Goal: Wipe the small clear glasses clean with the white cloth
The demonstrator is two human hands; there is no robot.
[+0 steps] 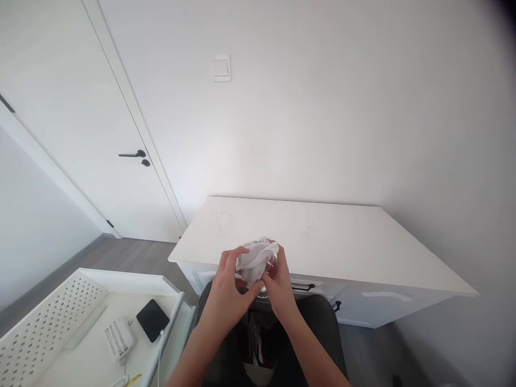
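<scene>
A crumpled white cloth point(255, 262) is bunched between my two hands, just in front of the white cabinet's near edge. My left hand point(230, 287) has its fingers curled round the cloth's left side. On the other side my right hand point(278, 279) grips it, thumb pressed in near the bottom. Below the thumbs a bit of a clear, shiny rim point(263, 293) shows, like the edge of a glass; the cloth and fingers cover most of it.
Smudges mark the white cabinet top point(322, 236) ahead. At lower left, a white trolley point(139, 285) with a perforated side holds a black square device point(152, 320), a white power strip point(120, 338) and cables. Beyond are a door handle point(135, 154) and a wall switch point(221, 68).
</scene>
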